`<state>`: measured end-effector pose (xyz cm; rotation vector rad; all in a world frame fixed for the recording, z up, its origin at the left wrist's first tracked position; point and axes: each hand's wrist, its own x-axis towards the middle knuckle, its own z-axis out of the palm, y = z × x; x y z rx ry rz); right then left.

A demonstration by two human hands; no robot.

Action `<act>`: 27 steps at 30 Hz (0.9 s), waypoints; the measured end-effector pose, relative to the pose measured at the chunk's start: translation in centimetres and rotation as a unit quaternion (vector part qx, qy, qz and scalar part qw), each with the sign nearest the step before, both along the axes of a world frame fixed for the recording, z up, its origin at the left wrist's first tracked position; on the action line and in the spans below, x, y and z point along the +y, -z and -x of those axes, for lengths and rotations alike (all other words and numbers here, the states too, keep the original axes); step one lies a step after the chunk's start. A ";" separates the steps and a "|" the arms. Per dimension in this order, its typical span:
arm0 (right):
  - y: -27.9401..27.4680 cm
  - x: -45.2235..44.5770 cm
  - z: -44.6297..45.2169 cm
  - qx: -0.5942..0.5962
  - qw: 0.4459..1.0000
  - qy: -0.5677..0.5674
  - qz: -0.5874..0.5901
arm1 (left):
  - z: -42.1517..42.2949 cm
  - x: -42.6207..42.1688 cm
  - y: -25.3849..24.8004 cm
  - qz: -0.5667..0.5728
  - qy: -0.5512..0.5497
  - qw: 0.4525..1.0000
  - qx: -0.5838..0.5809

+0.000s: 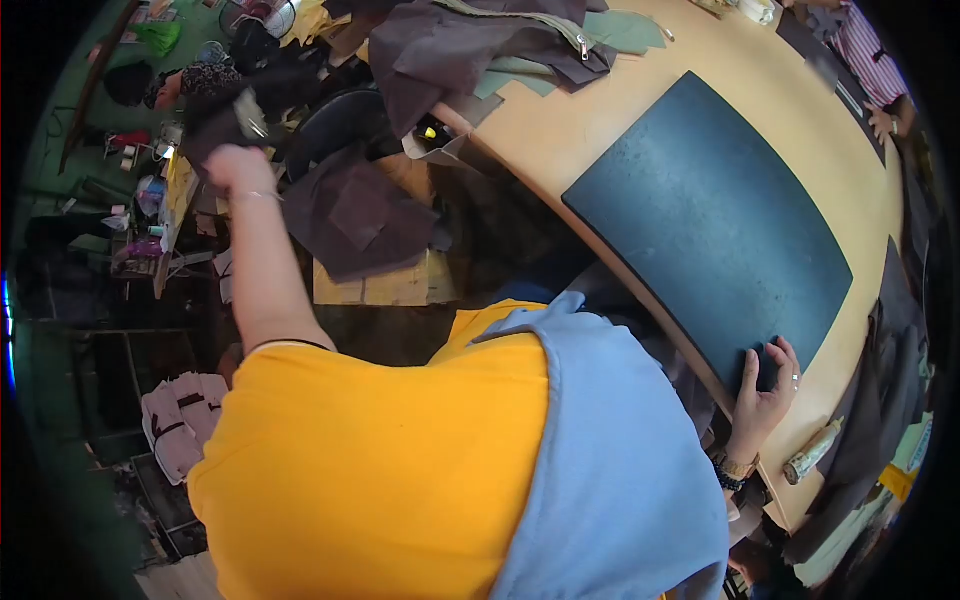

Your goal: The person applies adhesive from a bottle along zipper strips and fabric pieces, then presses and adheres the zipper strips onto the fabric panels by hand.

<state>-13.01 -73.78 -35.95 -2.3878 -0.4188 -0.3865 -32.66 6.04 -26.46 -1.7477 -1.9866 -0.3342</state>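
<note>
My left hand (pixel 240 170) is stretched out to the far left, its fingers closed round a dark fabric piece (pixel 215 125). Motion blurs that area, and a pale patch shows beside the fist. On the right, my right hand (pixel 768 395) rests with thumb and fingers apart on the near corner of a dark blue-green board (pixel 710 220). The board lies flat on the light wooden table (pixel 550 130). Below and right of my left hand, dark brown cloth pieces (pixel 350 215) are piled on a yellowish wooden stool or box (pixel 385 285).
A dark garment with a zipper (pixel 490 45) lies at the table's far end. Near its right edge are a rolled tube (pixel 812 452) and draped dark cloth (pixel 875 370). Another person's hand (pixel 880 122) touches the table at upper right. A cluttered side bench (pixel 165 230) stands left.
</note>
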 end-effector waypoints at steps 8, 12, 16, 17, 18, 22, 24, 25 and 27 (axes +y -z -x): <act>-0.3 0.1 0.0 0.003 1.000 0.006 -0.001 | 6.2 -13.7 35.8 0.273 0.189 0.940 -0.076; -0.9 0.8 0.1 -0.014 0.999 0.029 -0.006 | 8.9 -16.0 42.6 0.377 0.232 0.895 0.048; -1.7 1.0 0.3 -0.022 0.999 0.037 0.010 | 7.8 -15.7 39.5 0.337 0.404 0.716 0.460; -1.9 0.7 0.4 -0.029 0.999 0.030 0.009 | 6.2 -16.2 38.8 0.371 0.393 0.721 0.433; -2.1 0.3 0.5 -0.035 0.999 0.019 0.008 | 5.1 -16.0 39.7 0.392 0.371 0.754 0.374; -1.9 -3.9 -1.2 -0.049 0.994 0.069 -0.067 | 0.9 -17.3 40.5 0.417 0.331 0.835 0.141; -2.4 -7.9 -3.2 -0.051 0.987 0.133 -0.077 | -0.2 -18.6 40.2 0.427 0.340 0.837 0.031; -3.5 -10.3 -3.8 -0.044 0.980 0.196 -0.005 | -0.5 -19.1 40.1 0.438 0.348 0.829 -0.025; -3.9 -15.6 -5.7 -0.129 0.951 0.274 0.058 | -1.1 -20.5 39.0 0.466 0.365 0.795 -0.131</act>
